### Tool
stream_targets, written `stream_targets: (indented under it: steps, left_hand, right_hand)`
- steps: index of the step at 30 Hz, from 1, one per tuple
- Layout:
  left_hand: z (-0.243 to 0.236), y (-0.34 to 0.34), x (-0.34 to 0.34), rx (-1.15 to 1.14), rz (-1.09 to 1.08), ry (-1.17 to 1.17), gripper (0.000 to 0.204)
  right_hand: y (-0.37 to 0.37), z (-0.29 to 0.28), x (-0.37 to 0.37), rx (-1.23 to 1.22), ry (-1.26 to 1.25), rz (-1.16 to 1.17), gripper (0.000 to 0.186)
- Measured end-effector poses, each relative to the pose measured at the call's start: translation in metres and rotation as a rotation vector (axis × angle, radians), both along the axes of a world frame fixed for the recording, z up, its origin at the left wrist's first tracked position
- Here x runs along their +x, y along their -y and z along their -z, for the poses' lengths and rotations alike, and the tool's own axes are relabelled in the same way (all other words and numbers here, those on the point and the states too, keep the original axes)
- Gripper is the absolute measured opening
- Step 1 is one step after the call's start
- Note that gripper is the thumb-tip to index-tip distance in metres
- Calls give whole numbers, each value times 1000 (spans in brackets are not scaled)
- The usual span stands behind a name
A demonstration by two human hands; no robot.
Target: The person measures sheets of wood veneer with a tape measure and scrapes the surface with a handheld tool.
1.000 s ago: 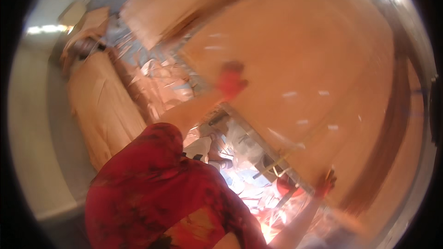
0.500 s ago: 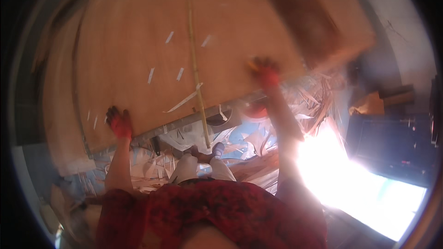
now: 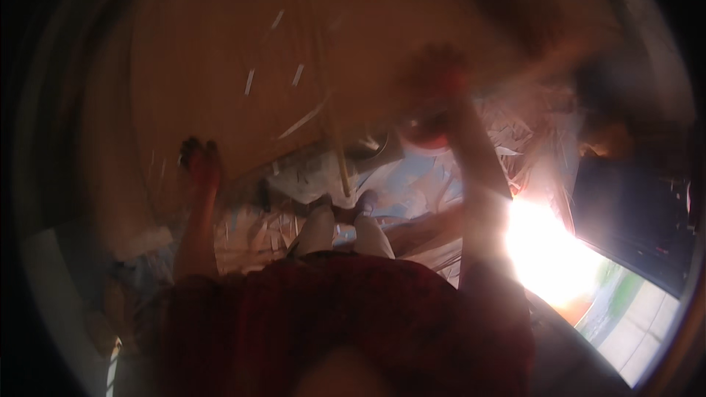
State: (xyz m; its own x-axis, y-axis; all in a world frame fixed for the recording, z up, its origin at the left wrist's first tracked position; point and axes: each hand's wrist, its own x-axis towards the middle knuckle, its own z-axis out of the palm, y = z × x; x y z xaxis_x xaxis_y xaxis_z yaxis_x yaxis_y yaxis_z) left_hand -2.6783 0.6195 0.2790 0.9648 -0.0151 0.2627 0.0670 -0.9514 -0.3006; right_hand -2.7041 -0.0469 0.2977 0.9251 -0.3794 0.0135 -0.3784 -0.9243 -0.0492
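Note:
A wide brown wooden panel (image 3: 220,66) spreads out in front of me, dim and smeared by motion. My left hand (image 3: 200,165), in a red glove with dark fingers, is at its near left edge with the fingers apart. Over the panel's near right part is my right hand (image 3: 440,70), also red-gloved; its fingers are too blurred to tell what they hold, if anything. A narrow yellow strip (image 3: 343,165) runs across the panel and hangs past the near edge. Short pale strips (image 3: 249,81) and a longer white strip (image 3: 303,119) lie on the wood.
Wood-coloured scraps (image 3: 250,231) litter the floor around my feet (image 3: 366,202). A red round container (image 3: 434,140) sits below the panel's near edge. To the right stand a dark boxy object (image 3: 632,213) and a glaring patch of light (image 3: 551,250).
The picture has darkened and blurred, and the view has shifted. My right hand appears farther up and right; the small yellow thing at its fingers no longer shows. My left hand stays near the panel's edge.

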Motion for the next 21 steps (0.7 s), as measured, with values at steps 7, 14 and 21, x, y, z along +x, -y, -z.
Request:
stream_targets:
  steps: [7, 14, 21]
  left_hand:
    - [-4, -3, 5, -31, 95, 197, 63]
    - [-19, 22, 4, -93, 3, 1, 55]
    - [-14, 28, 6, -130, -153, -88, 67]
  right_hand:
    - [47, 69, 12, -177, 104, -171, 69]
    - [35, 53, -5, -173, -40, -113, 68]
    - [17, -10, 4, 64, -89, 16, 69]
